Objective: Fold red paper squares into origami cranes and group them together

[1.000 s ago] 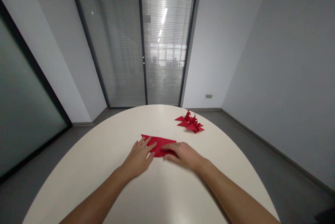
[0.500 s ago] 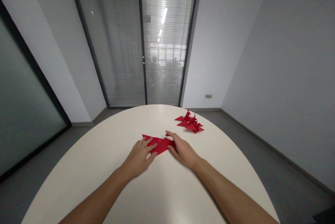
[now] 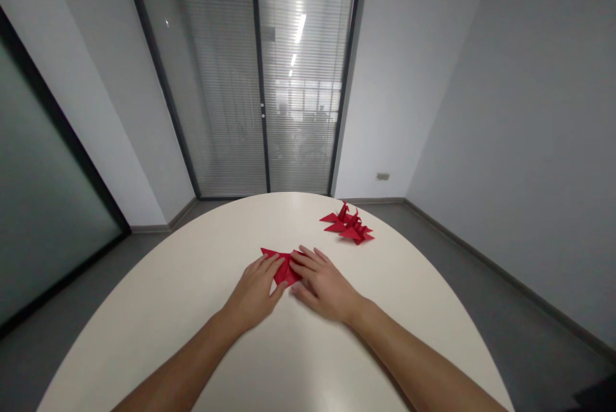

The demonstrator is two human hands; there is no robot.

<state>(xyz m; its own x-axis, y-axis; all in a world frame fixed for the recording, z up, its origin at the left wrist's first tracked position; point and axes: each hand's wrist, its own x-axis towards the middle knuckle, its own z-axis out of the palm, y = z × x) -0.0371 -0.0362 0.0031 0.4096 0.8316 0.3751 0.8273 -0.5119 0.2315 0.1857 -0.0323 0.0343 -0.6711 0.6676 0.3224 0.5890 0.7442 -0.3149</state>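
Note:
A partly folded sheet of red paper (image 3: pixel 285 273) lies flat on the round white table (image 3: pixel 231 360) in front of me. My left hand (image 3: pixel 257 285) rests on its left side with the fingers spread, and a pointed corner shows beyond the fingertips. Over the paper's right side lies my right hand (image 3: pixel 325 285), palm down with fingers stretched out, hiding that part of the sheet. The fingertips of both hands come close together at the middle of the paper. Several folded red paper cranes (image 3: pixel 353 227) sit beyond my right hand.
The table's curved far edge runs just behind the cranes. Past it stand glass doors (image 3: pixel 308 162) with blinds and dark frames. A wall outlet (image 3: pixel 382 176) is low on the white wall, and grey floor (image 3: pixel 462 283) surrounds the table.
My right hand has moved left from the paper's right edge and now lies flat over that side. The right part of the paper appears folded inward. My left hand stays nearly in place.

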